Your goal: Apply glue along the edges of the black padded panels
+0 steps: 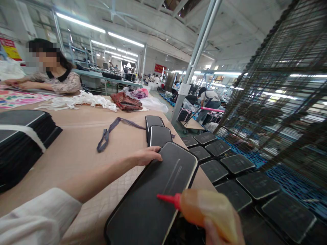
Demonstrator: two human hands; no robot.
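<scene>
A black panel with rounded corners and a pale edge line lies tilted before me, partly over the table's right side. My left hand grips its far left edge, thumb on top and fingers out of sight. In my right hand is a squeeze bottle of amber liquid, its red nozzle pointing left with the tip at the panel's surface. Glossy streaks, looking like glue, run along the panel beyond the tip. Two stacks of similar smaller-looking black panels stand just past it.
At left stands a tied stack of black panels. A dark strap, white strips and brown fabric lie on the table. Right of it, several black panels lie in rows beside a wire mesh. A co-worker sits across.
</scene>
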